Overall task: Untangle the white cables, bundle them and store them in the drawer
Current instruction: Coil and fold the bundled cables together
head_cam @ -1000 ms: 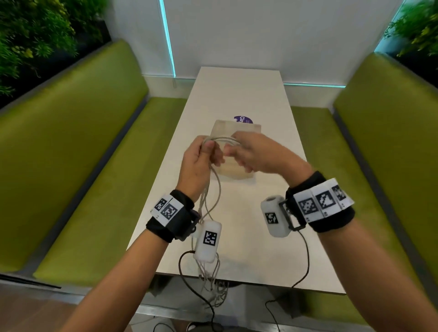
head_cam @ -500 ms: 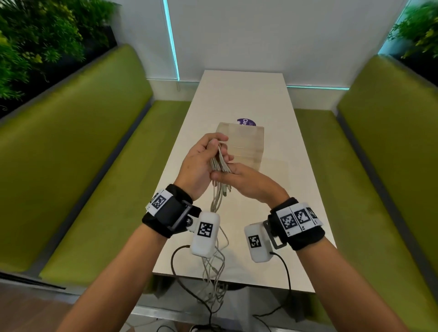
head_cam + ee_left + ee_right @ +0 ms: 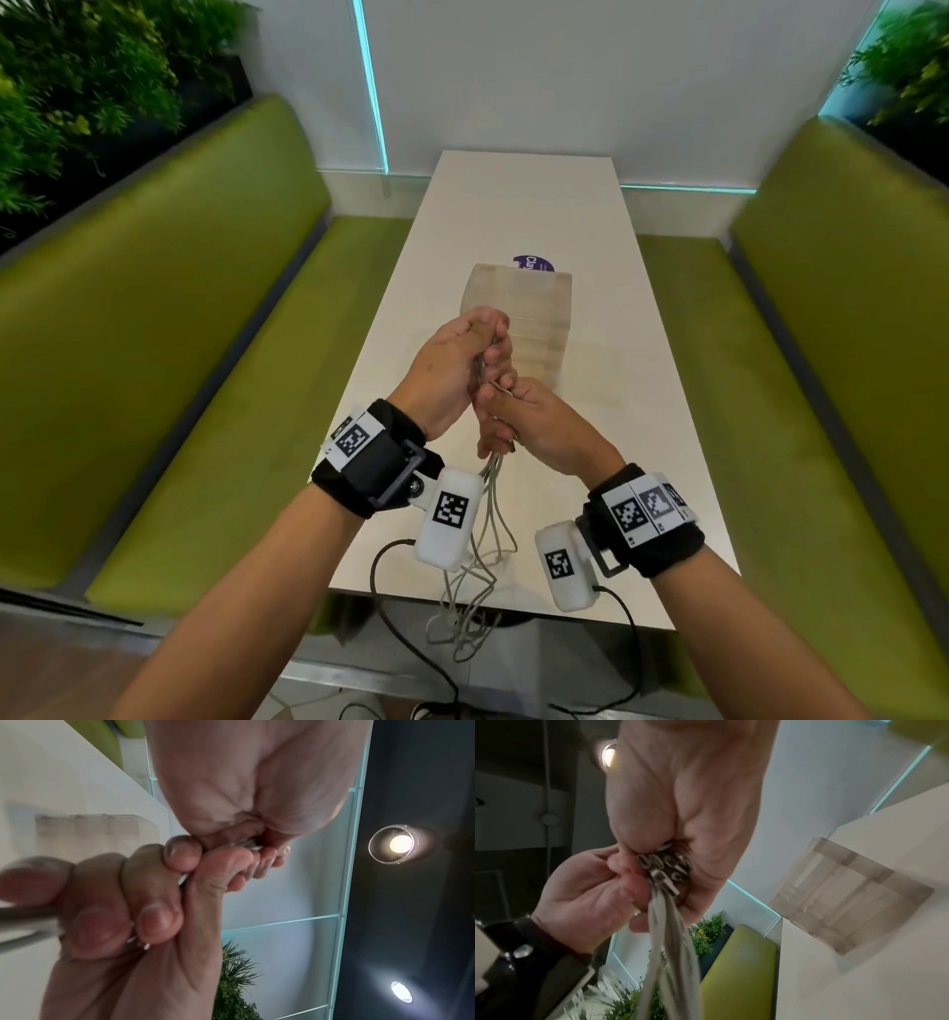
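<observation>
Both hands are raised over the near half of the white table (image 3: 642, 462). My left hand (image 3: 493, 349) grips the top of the gathered white cables (image 3: 492, 514). Just under it, my right hand (image 3: 498, 416) is curled round the same bundle. The loose cable ends hang down past the table's front edge into a tangle (image 3: 462, 622). In the right wrist view the metal plug ends (image 3: 664, 868) are bunched in my right hand (image 3: 675, 845), with the left hand (image 3: 577, 892) beside them and the cables (image 3: 672, 943) trailing down. The translucent drawer box (image 3: 518, 308) stands just beyond the hands.
Green benches (image 3: 231, 385) run along both sides of the table. A purple round sticker (image 3: 534, 263) lies behind the drawer box. Black wires (image 3: 390, 606) from the wrist cameras hang off the front edge. Plants stand in the far corners.
The right hand has left the loop it held level with the left and come down to grip the bundle below it. Both hands have drawn nearer to me.
</observation>
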